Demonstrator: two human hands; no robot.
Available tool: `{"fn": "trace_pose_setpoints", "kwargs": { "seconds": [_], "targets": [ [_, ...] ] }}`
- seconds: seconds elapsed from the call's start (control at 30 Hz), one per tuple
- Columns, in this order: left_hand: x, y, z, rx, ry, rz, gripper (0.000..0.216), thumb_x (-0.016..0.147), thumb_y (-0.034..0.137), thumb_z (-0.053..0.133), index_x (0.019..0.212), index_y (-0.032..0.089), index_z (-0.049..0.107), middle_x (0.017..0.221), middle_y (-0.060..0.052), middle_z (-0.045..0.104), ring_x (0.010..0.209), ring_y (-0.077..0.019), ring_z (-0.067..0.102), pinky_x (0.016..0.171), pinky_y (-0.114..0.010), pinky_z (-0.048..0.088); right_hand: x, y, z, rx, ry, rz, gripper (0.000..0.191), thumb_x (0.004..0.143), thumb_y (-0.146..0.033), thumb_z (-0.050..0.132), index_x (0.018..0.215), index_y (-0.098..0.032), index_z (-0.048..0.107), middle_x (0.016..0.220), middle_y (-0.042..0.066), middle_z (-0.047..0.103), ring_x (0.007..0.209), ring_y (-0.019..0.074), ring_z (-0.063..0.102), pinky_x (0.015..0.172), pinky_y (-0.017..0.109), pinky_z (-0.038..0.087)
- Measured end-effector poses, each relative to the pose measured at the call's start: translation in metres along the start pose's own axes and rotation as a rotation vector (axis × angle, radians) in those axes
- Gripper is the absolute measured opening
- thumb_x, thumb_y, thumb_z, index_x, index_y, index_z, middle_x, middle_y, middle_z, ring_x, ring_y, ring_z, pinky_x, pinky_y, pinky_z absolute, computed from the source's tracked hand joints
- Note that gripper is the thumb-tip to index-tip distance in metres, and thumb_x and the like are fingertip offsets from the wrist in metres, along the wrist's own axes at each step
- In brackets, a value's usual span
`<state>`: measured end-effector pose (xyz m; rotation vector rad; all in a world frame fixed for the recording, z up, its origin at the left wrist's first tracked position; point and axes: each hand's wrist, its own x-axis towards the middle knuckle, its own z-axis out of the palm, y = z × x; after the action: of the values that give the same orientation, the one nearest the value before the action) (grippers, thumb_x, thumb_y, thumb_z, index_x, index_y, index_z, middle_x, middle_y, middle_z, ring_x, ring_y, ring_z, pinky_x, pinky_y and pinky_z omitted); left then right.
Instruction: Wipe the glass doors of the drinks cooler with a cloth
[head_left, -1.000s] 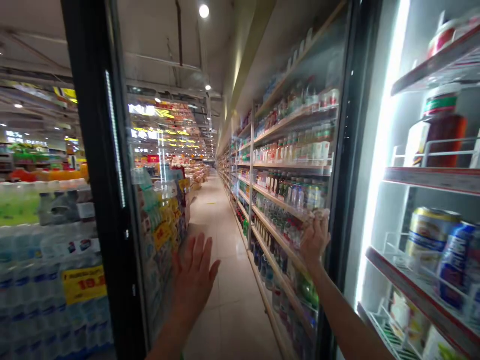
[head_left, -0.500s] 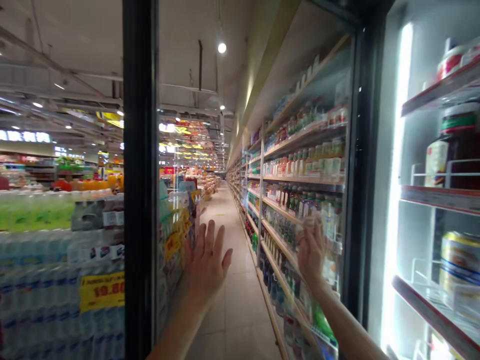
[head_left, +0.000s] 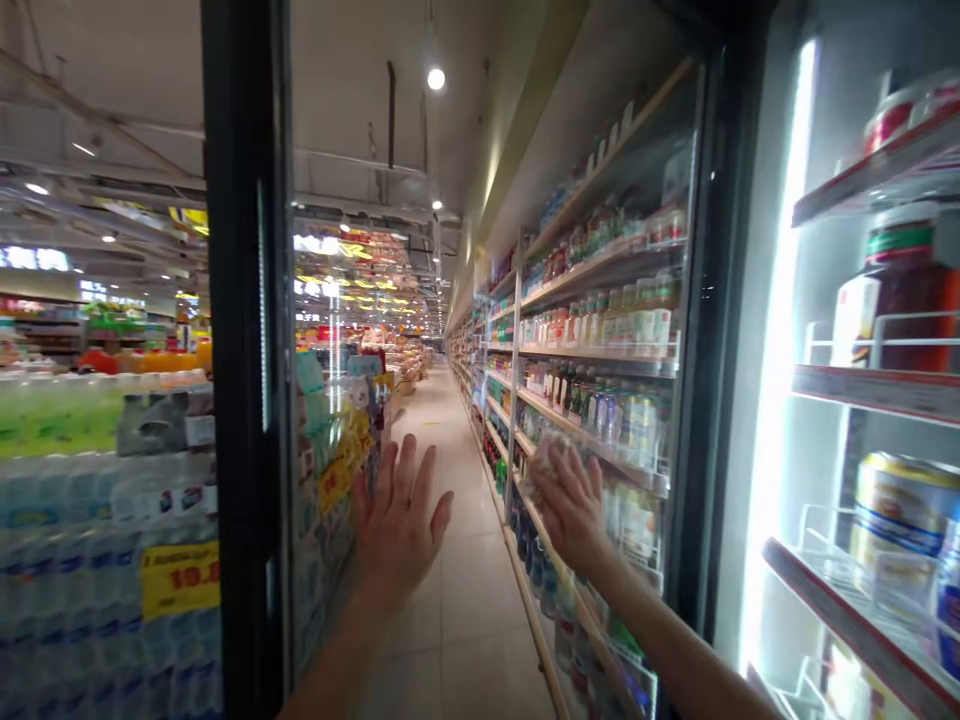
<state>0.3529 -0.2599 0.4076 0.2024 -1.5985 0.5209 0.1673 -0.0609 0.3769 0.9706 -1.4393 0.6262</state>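
Observation:
A glass cooler door [head_left: 247,400] with a black frame stands swung open before me, and the aisle shows through its pane. My left hand [head_left: 401,510] lies flat on or very near the glass, fingers spread, holding nothing. Right of it, my right hand [head_left: 574,505] is at the pane with its fingers stretched forward. A pale, crumpled cloth-like thing [head_left: 551,455] shows under and around those fingers; blur hides its exact kind. Whether each palm presses on the glass is hard to tell.
On the right, lit cooler shelves [head_left: 877,392] hold a dark bottle [head_left: 904,290] and a large can [head_left: 904,510]. Packs of bottled water [head_left: 90,580] with a yellow price sign [head_left: 180,580] are stacked at left. Shelves of bottles [head_left: 600,350] line the aisle floor [head_left: 442,600].
My right hand has moved left across the pane, toward my left hand, with the pale cloth-like thing. The left hand keeps nearly the same place. My view has shifted slightly right.

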Motion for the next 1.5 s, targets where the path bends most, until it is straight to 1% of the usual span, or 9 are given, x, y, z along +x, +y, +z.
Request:
{"fn": "trace_pose_setpoints", "kwargs": {
  "seconds": [0.07, 0.23, 0.43, 0.6, 0.8, 1.0, 1.2, 1.4, 1.5],
  "targets": [
    [0.000, 0.000, 0.000, -0.010, -0.005, 0.001, 0.066, 0.084, 0.030, 0.054, 0.142, 0.016, 0.025, 0.142, -0.015, 0.038, 0.140, -0.0235, 0.016, 0.113, -0.050, 0.010, -0.004, 0.003, -0.002, -0.020, -0.003, -0.023, 0.036, 0.086, -0.022, 0.043, 0.118, -0.029, 0.059, 0.137, 0.005, 0.048, 0.135, 0.0242, 0.031, 0.109, 0.054, 0.020],
    [0.000, 0.001, -0.001, -0.112, -0.022, -0.035, 0.067, 0.084, 0.031, 0.053, 0.143, 0.021, 0.023, 0.143, -0.013, 0.037, 0.139, -0.0242, 0.021, 0.113, -0.049, 0.009, 0.008, 0.020, -0.004, -0.152, 0.322, 0.567, 0.046, 0.088, -0.023, 0.031, 0.130, -0.016, 0.048, 0.143, 0.016, 0.038, 0.135, 0.0281, 0.030, 0.103, 0.057, 0.029],
    [-0.001, -0.001, 0.000, -0.130, -0.027, -0.044, 0.066, 0.085, 0.032, 0.053, 0.143, 0.022, 0.023, 0.144, -0.013, 0.035, 0.138, -0.0248, 0.022, 0.113, -0.049, 0.008, 0.012, -0.044, 0.011, -0.013, -0.003, 0.009, 0.044, 0.085, -0.021, 0.044, 0.127, -0.031, 0.051, 0.144, 0.003, 0.040, 0.138, 0.0253, 0.024, 0.111, 0.052, 0.016],
    [-0.001, -0.001, 0.000, -0.070, -0.029, -0.011, 0.068, 0.085, 0.031, 0.053, 0.143, 0.019, 0.022, 0.143, -0.014, 0.037, 0.140, -0.0228, 0.015, 0.114, -0.049, 0.007, 0.030, -0.038, 0.009, -0.089, 0.225, 0.299, 0.048, 0.090, -0.020, 0.033, 0.137, -0.023, 0.040, 0.146, 0.011, 0.035, 0.138, 0.0269, 0.024, 0.107, 0.056, 0.021],
    [-0.001, -0.002, 0.000, -0.058, -0.037, -0.011, 0.066, 0.084, 0.032, 0.054, 0.142, 0.019, 0.026, 0.142, -0.014, 0.037, 0.140, -0.0235, 0.016, 0.113, -0.050, 0.010, 0.036, -0.048, 0.013, -0.032, 0.042, 0.026, 0.047, 0.089, -0.021, 0.039, 0.135, -0.029, 0.043, 0.143, 0.005, 0.042, 0.139, 0.0240, 0.022, 0.112, 0.052, 0.016],
    [-0.002, 0.000, 0.000, -0.070, -0.043, -0.019, 0.061, 0.086, 0.032, 0.051, 0.141, 0.018, 0.029, 0.141, -0.014, 0.039, 0.139, -0.0229, 0.019, 0.114, -0.048, 0.007, 0.035, -0.013, 0.007, -0.098, 0.297, 0.489, 0.049, 0.092, -0.024, 0.029, 0.140, -0.019, 0.035, 0.148, 0.014, 0.031, 0.139, 0.0288, 0.023, 0.106, 0.058, 0.023],
    [-0.003, -0.001, 0.002, -0.089, -0.058, -0.039, 0.060, 0.086, 0.032, 0.050, 0.141, 0.019, 0.029, 0.142, -0.015, 0.037, 0.139, -0.0231, 0.020, 0.113, -0.048, 0.007, 0.035, -0.073, 0.020, -0.013, 0.068, 0.034, 0.045, 0.089, -0.026, 0.042, 0.134, -0.026, 0.044, 0.139, 0.007, 0.046, 0.138, 0.0257, 0.025, 0.111, 0.051, 0.017],
    [-0.002, -0.003, 0.002, -0.092, -0.034, -0.006, 0.063, 0.085, 0.029, 0.052, 0.142, 0.019, 0.026, 0.142, -0.015, 0.037, 0.139, -0.0230, 0.018, 0.113, -0.050, 0.008, 0.045, -0.046, 0.017, -0.112, 0.335, 0.400, 0.049, 0.090, -0.024, 0.036, 0.139, -0.019, 0.037, 0.143, 0.014, 0.039, 0.138, 0.0294, 0.025, 0.106, 0.058, 0.022],
    [-0.001, -0.003, 0.001, -0.119, -0.014, -0.007, 0.065, 0.085, 0.029, 0.053, 0.143, 0.020, 0.024, 0.142, -0.014, 0.037, 0.138, -0.0242, 0.022, 0.113, -0.050, 0.009, 0.044, -0.066, 0.020, -0.029, 0.183, 0.174, 0.050, 0.088, -0.021, 0.038, 0.138, -0.022, 0.038, 0.141, 0.010, 0.044, 0.140, 0.0274, 0.020, 0.110, 0.054, 0.018]
  ]
}}
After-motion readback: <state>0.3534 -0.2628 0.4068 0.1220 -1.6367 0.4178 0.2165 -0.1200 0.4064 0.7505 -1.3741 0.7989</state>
